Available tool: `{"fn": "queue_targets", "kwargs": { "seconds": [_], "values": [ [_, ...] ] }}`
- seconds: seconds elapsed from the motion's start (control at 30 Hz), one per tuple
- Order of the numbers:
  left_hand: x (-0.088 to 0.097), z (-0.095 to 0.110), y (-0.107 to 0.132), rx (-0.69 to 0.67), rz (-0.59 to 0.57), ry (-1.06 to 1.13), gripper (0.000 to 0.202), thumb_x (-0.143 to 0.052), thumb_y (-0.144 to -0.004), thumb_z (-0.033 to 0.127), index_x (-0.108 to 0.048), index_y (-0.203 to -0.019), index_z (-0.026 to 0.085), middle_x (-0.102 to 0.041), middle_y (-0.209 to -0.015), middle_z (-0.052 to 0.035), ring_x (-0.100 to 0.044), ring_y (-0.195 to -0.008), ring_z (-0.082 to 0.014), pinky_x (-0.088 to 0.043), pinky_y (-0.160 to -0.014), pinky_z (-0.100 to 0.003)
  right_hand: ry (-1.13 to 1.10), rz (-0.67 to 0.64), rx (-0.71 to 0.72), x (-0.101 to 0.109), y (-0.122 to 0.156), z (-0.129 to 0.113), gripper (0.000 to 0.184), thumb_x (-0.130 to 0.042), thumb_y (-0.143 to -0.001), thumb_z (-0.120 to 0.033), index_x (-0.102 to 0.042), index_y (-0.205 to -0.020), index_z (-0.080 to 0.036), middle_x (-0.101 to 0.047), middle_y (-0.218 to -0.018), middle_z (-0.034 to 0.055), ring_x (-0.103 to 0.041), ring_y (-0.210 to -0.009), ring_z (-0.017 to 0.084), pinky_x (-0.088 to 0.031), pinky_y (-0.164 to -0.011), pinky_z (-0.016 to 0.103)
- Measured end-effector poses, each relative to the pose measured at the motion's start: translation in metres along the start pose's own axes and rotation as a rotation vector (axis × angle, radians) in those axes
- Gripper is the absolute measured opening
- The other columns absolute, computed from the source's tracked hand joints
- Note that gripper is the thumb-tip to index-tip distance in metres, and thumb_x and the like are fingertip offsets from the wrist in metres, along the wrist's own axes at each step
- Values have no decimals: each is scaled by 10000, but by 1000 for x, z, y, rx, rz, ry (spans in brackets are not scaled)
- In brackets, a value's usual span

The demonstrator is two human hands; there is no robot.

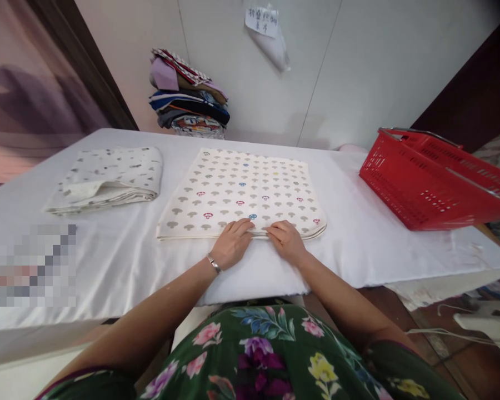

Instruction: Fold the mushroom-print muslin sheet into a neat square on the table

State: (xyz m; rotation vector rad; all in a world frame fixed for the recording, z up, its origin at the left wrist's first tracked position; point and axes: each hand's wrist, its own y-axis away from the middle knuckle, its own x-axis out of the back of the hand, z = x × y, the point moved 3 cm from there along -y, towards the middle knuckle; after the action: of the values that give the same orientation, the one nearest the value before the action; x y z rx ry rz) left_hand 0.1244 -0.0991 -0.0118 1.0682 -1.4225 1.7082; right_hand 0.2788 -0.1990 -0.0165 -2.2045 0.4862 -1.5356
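A cream cloth with a mushroom print (250, 183) lies folded in layers on the white-covered table. Both hands grip its near edge, close together around the middle. My left hand (234, 241), with a metal band at the wrist, has its fingers bent over the edge. Just to its right, my right hand (286, 240) pinches the same layered edge between thumb and fingers. To the left is another folded cloth (112, 175), white with small grey marks, lying apart from my hands.
A red plastic basket (441, 183) stands at the table's right end. Behind the table, against the wall, rises a stack of folded fabrics (189, 94). A paper note (261, 22) hangs on the wall. A blurred-out patch (29, 266) covers something at the left. The white tablecloth (358, 244) drapes over the near edge.
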Motion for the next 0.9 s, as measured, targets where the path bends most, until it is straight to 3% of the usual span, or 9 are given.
{"fn": "queue_targets", "kwargs": {
  "seconds": [0.2,0.4,0.67,0.9],
  "values": [
    [-4,-3,2,-8,4,26,273,-348,-904,156,-619,-895,175,-575,-1204,-71,-414,-1227,-231,-389,-954,-411,8,-60,47,-4,2,0,255,-438,-909,-241,-635,-1065,-199,-621,-935,82,-520,-850,198,-431,-766,352],
    [-4,-5,1,67,28,92,231,-370,-897,179,-599,-901,154,-575,-1179,-96,-445,-1190,-234,-411,-943,-410,12,-85,121,-1,4,-9,349,-486,-879,-260,-518,-1214,-171,-589,-1121,110,-510,-985,230,-421,-830,392],
    [-4,-6,-2,98,35,164,212,-379,-887,186,-589,-865,169,-576,-1148,-93,-466,-1162,-234,-429,-918,-421,98,-90,173,-7,-2,-11,213,-422,-913,-187,-615,-1002,-205,-549,-1229,101,-494,-1071,220,-416,-844,382],
    [-4,-7,-2,115,22,194,218,-385,-882,189,-601,-854,176,-576,-1141,-88,-472,-1145,-228,-419,-933,-431,122,-112,181,-9,-8,-13,184,-450,-911,-213,-624,-971,-200,-561,-1218,95,-498,-1081,221,-411,-854,379]
  ]
}}
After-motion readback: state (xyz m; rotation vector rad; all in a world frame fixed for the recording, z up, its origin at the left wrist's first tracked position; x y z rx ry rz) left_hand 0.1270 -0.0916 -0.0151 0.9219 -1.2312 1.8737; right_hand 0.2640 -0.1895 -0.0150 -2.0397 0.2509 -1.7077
